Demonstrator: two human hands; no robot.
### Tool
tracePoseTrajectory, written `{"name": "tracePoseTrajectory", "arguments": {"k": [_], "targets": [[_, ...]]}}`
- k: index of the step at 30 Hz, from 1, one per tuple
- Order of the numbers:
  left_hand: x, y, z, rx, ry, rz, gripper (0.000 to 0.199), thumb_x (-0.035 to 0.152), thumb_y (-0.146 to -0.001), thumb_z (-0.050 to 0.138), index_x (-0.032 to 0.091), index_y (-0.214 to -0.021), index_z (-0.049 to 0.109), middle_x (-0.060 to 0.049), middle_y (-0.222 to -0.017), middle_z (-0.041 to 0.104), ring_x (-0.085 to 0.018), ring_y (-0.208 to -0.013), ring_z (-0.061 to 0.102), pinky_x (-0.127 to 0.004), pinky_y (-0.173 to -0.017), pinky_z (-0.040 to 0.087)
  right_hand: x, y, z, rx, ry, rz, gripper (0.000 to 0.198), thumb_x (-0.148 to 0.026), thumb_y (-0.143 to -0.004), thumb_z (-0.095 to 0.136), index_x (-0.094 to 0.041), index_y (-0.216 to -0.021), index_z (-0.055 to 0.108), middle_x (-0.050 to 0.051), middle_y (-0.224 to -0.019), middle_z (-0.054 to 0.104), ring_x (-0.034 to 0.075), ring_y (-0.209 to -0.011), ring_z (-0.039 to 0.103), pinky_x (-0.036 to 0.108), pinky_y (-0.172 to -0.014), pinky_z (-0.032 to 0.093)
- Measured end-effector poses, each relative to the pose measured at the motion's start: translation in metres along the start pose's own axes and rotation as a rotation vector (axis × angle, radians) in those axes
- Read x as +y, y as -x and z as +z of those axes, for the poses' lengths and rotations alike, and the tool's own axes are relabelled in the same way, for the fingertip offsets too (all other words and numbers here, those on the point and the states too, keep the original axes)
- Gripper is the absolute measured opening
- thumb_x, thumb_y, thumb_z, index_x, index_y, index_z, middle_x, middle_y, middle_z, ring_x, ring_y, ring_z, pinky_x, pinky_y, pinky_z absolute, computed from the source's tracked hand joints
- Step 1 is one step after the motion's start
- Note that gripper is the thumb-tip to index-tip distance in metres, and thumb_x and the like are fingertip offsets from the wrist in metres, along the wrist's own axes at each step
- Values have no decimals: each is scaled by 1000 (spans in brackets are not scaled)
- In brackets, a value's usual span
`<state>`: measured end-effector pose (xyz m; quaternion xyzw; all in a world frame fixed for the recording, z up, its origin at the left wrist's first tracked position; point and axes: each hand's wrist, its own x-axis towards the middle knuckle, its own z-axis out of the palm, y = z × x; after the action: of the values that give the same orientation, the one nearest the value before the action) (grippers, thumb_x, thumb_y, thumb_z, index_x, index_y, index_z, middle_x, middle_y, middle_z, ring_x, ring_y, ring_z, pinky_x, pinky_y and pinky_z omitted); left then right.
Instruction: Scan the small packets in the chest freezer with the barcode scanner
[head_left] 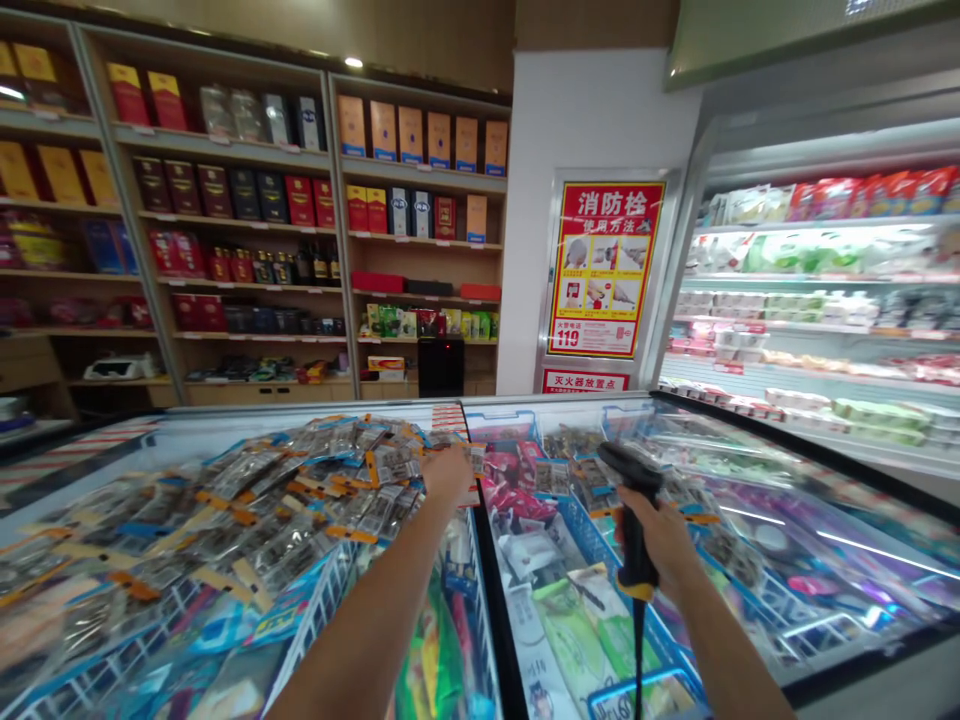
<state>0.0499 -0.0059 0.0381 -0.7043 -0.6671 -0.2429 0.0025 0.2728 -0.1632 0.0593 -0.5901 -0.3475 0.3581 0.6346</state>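
My right hand [661, 535] is closed around the handle of a black barcode scanner [634, 500] with yellow trim. The scanner is upright, its head pointing forward and left, and a cord hangs down from its grip. My left hand [448, 472] reaches to the far end of the freezer, by the black frame edge, at a heap of clear packets [262, 490] with orange and blue strips. Its fingers are hidden, so I cannot tell whether it holds a packet. Similar packets [553, 476] lie beyond the scanner, beside pink-red bags [525, 485].
A black frame bar [501, 620] divides the chest freezer. Green bags [577, 620] sit near a blue basket [596, 540] below the scanner. Sliding glass [795, 520] covers the right side. Behind stand shelves of boxes [409, 130], a red poster [606, 270] and a lit refrigerated display [825, 280].
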Motion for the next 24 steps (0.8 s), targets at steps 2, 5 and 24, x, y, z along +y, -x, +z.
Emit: {"name": "tracePoseTrajectory", "arguments": {"k": [2, 5, 24], "targets": [[1, -5, -2, 49, 4, -6, 30, 30, -77, 41, 11, -95, 56, -18, -90, 61, -28, -89, 55, -38, -76, 38, 1, 2, 13, -23, -18, 0, 27, -40, -64, 59, -17, -56, 49, -2, -39, 52, 11, -32, 47, 21, -31, 34], [1, -10, 4, 55, -17, -12, 33, 36, -71, 50, 11, -93, 56, -19, -91, 61, -30, -96, 52, -40, -82, 34, 9, 5, 26, -61, -50, 11, 28, -41, -63, 60, -16, -54, 48, -2, -39, 51, 10, -31, 46, 21, -31, 33], [-34, -4, 11, 94, 1458, -353, 25, 28, -62, 57, 18, -84, 51, -1, -76, 61, -12, -64, 58, -23, -55, 44, 15, 55, 76, -473, -106, 207, 28, -43, -70, 54, -15, -65, 51, -2, -46, 54, 9, -32, 48, 19, -30, 35]]}}
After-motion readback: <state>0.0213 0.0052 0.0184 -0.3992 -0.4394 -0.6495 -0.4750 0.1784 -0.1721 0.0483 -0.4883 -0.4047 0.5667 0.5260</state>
